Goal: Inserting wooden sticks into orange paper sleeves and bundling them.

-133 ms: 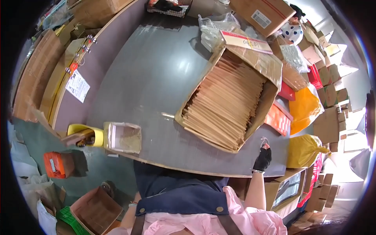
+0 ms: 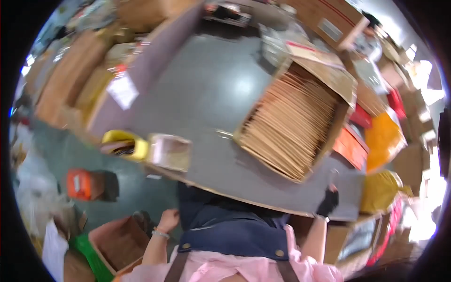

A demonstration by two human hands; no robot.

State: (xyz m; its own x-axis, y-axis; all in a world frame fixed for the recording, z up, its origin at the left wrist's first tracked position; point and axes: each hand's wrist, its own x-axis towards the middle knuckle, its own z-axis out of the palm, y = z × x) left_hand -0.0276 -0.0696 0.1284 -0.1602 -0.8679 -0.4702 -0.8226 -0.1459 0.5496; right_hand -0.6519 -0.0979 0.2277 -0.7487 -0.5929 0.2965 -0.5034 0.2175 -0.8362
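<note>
Carton (image 2: 340, 115) is open on the table (image 2: 202, 89), its far flap folded outward. Packed w/ brown sheets (image 2: 286, 122) stood on edge in one long row, approx. full, w/ a dark gap along the R wall. So opening = done; emptying, judging by the row, = little or none. No sheet visible in either hand, none seen lying outside the carton. Exact no. of sheets n/a, too blurred to count.

Position: carton sits R of centre, turned at an angle, near corner close to the table's front edge. R hand (image 2: 328, 202), in a black fingerless glove, is at that edge, just beyond the near corner on the R side, apart from the carton. Thin pale loop (image 2: 335, 173) shows at its fingertips; can't tell if pinched or just lying there. L hand (image 2: 170, 220), bare, hangs off the table beside the apron (image 2: 235, 237), well apart from the carton; fingers look loosely curled, but can't tell if they hold anything, too much blur.
</note>
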